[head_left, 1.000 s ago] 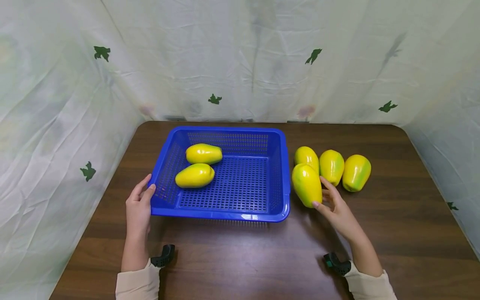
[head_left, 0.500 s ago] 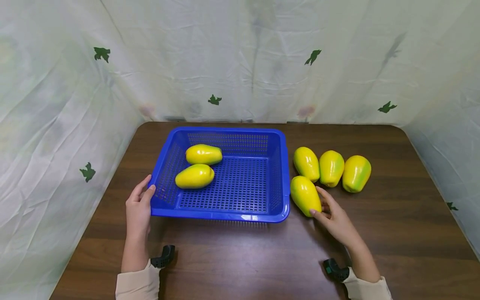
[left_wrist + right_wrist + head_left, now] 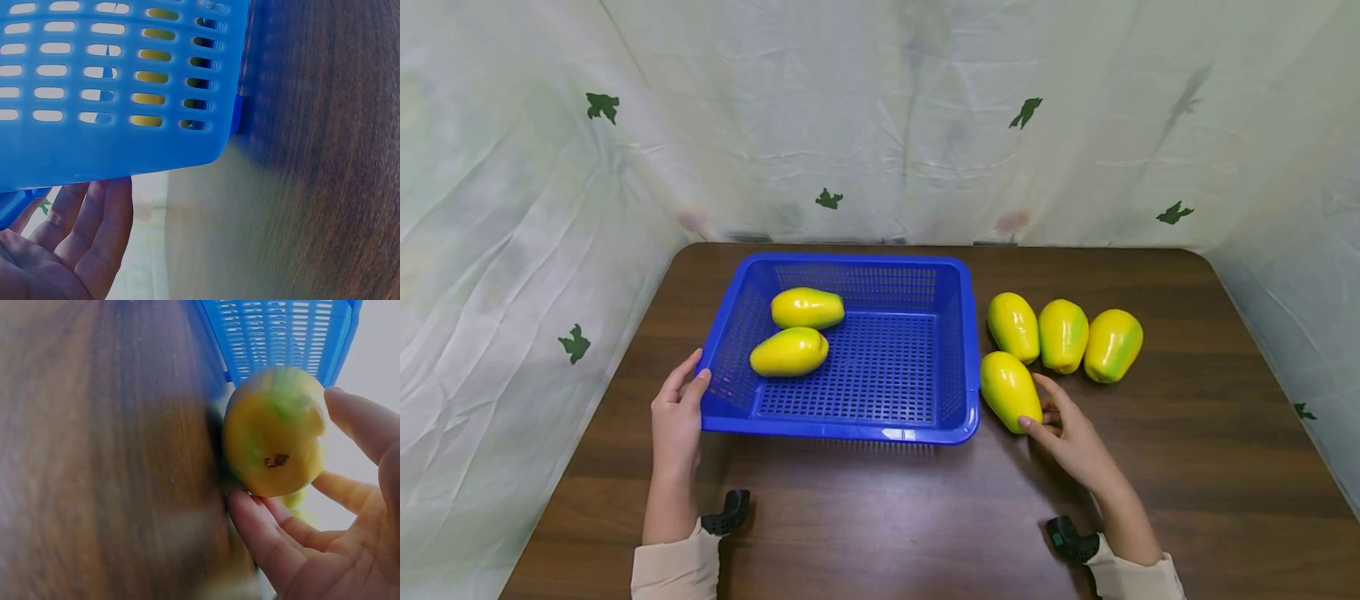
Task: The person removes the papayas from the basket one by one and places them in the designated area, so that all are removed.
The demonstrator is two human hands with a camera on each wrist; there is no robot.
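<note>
A blue perforated plastic basket stands on the table, with two yellow mangoes lying in its left half. My left hand grips the basket's left rim; in the left wrist view its fingers reach against the basket wall. Just right of the basket, my right hand holds a yellow-green mango between thumb and fingers. The right wrist view shows that mango end-on, the thumb at its side and the fingers beneath.
Behind the held mango stand several more yellow mangoes in a row, right of the basket. The brown wooden table stretches in front of the basket. A pale cloth with green patches hangs behind the table and at both sides.
My right hand has brought the held mango a little toward the front edge, away from the mango behind it, then stayed still. My left hand and the basket have not moved.
</note>
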